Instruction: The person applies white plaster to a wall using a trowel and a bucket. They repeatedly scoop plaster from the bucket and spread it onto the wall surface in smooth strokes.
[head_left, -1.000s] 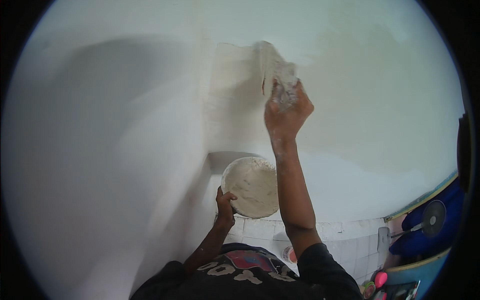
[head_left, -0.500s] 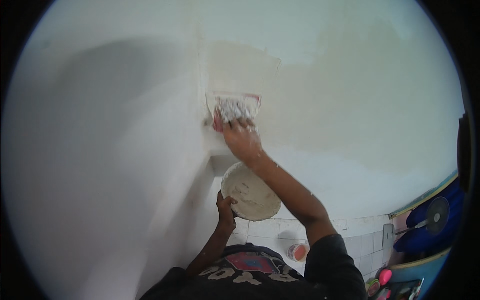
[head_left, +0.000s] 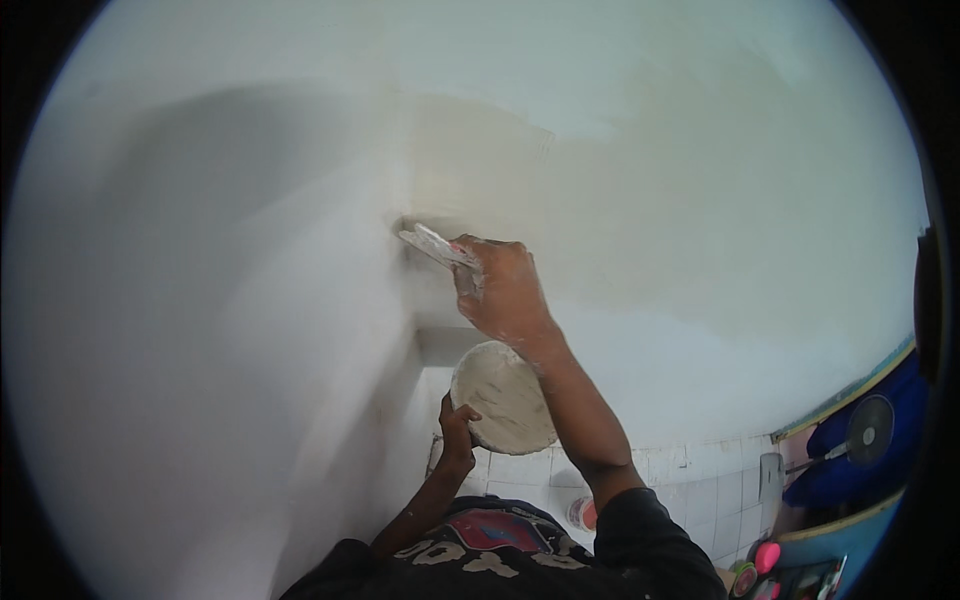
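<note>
My right hand (head_left: pixel 505 285) grips a putty knife (head_left: pixel 432 243) smeared with pale filler. Its blade is turned edge-on, and the tip is at the inner corner where the two walls meet. Below it, my left hand (head_left: pixel 459 430) holds a round, shallow container (head_left: pixel 505 398) of whitish-beige putty, thumb over the rim and the other fingers mostly hidden behind. The container is tilted so that its putty faces me. On the wall (head_left: pixel 640 370) in front, a damp-looking beige patch of putty (head_left: pixel 475 150) spreads from the corner to the right.
A side wall (head_left: pixel 200 350) rises close on my left. Under the putty container is a recess or ledge (head_left: pixel 447 346) in the wall. White tiles (head_left: pixel 700 490) line the lower wall, with an orange-and-white tub (head_left: pixel 582 513) near them. A fan (head_left: pixel 868 428) stands at the right.
My right hand has turned the putty knife from flat against the wall to edge-on, its tip shifting left to the corner. The putty container has lowered slightly.
</note>
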